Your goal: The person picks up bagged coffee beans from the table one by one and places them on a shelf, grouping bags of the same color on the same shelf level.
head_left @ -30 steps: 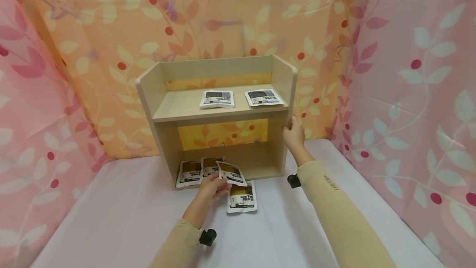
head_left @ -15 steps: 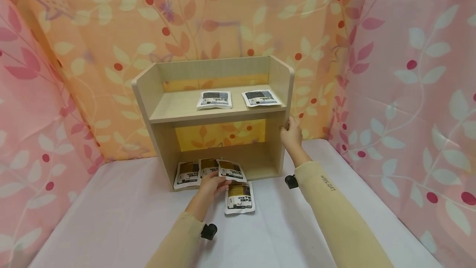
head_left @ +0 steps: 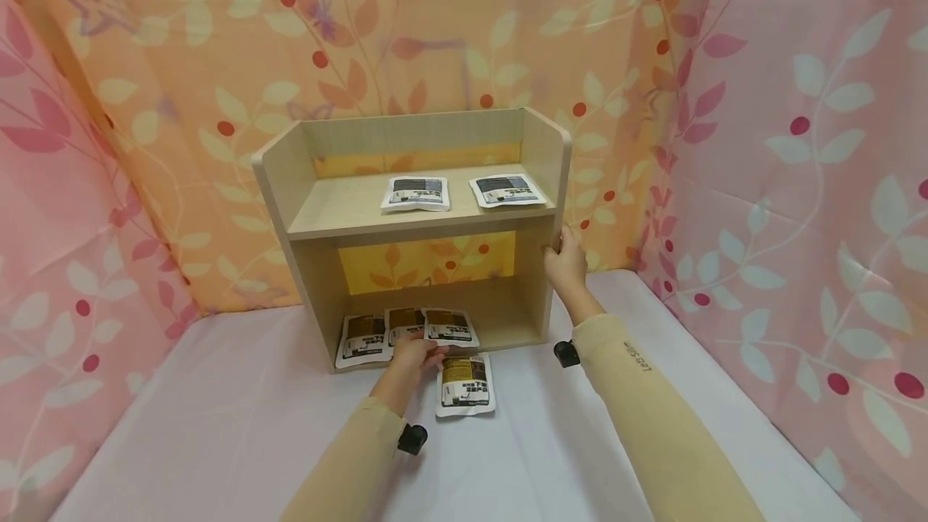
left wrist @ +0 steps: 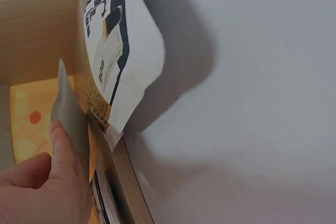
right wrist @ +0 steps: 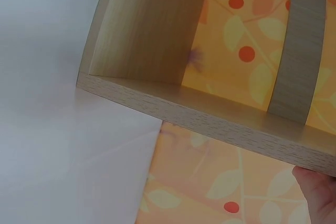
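A small wooden shelf (head_left: 413, 222) stands on the white cloth. On its lower board lie two white-edged pouches with gold and black print, one at the far left (head_left: 362, 341) and one beside it (head_left: 403, 324). My left hand (head_left: 412, 357) pinches a third such pouch (head_left: 451, 327) at its near left edge, just inside the lower opening. The left wrist view shows my thumb against this pouch (left wrist: 71, 111). In front, partly behind my fingertips, a fourth pouch (head_left: 466, 385) lies on the cloth. My right hand (head_left: 568, 263) grips the shelf's right side panel, also at the edge of the right wrist view.
Two pouches with blue-grey print lie on the upper board, one near the middle (head_left: 416, 194) and one at the right (head_left: 507, 190). Floral curtains (head_left: 790, 184) enclose the back and both sides. Black wrist cameras (head_left: 412, 439) sit at both cuffs.
My left hand has lowered the third pouch, which was tilted over the one in front, back toward the lower board. The right hand keeps its grip on the side panel.
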Available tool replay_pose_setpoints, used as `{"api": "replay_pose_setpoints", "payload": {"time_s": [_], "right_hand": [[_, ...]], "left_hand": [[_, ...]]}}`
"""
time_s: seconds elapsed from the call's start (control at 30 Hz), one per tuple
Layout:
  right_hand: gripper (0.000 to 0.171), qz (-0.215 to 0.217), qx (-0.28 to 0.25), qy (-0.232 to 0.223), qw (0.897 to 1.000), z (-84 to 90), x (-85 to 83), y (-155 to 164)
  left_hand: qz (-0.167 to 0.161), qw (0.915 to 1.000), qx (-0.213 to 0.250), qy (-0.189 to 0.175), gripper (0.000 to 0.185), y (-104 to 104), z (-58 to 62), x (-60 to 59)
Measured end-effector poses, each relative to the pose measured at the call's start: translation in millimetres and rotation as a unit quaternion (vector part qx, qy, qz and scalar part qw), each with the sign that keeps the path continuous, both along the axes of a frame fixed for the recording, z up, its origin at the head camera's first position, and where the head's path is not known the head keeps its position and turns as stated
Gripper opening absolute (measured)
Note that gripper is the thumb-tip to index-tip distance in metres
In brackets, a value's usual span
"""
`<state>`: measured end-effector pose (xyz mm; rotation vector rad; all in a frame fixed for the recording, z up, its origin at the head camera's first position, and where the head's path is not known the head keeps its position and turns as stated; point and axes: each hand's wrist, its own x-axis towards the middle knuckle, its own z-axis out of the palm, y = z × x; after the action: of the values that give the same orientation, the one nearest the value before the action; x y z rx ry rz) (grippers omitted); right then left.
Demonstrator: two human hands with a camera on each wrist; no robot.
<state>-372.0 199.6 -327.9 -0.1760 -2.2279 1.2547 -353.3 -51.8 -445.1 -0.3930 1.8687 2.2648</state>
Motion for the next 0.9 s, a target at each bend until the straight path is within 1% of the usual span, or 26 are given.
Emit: {"api": "replay_pose_setpoints", "payload": {"time_s": [0.23,0.33,0.47,0.63,0.73,0.9], "right_hand": [[0.034,-0.001,0.003,0.001,1.0,-2.3,-1.4,0.4],[0.034,0.0,0.003,0.001,1.0,-3.3,-2.1,0.1],[0.033,-0.001,0.006,0.001,1.0,-3.9,-2.3,0.5],[0.034,-0.003,0.008,0.003,1.0,-1.8,-1.1,1.5],[0.033,-0.003,0.009,0.003,1.0,-1.1,-1.1,1.5],[0.031,-0.002,0.005,0.003,1.0,-2.2,-2.1,1.0]], "left_hand": [[0.01,0.9997,0.023,-0.005,0.059,4.2,1.2,-3.8],[0.015,0.9993,0.034,-0.008,0.058,4.9,-1.7,-5.9],[0.02,0.9988,0.044,-0.002,0.057,5.9,-6.3,-6.9],[0.029,0.9972,0.069,0.005,0.055,8.8,-7.2,-7.4],[0.029,0.9971,0.071,0.007,0.053,9.3,-6.8,-6.1],[0.031,0.9978,0.057,0.011,0.047,7.9,-5.4,-1.0]]}}
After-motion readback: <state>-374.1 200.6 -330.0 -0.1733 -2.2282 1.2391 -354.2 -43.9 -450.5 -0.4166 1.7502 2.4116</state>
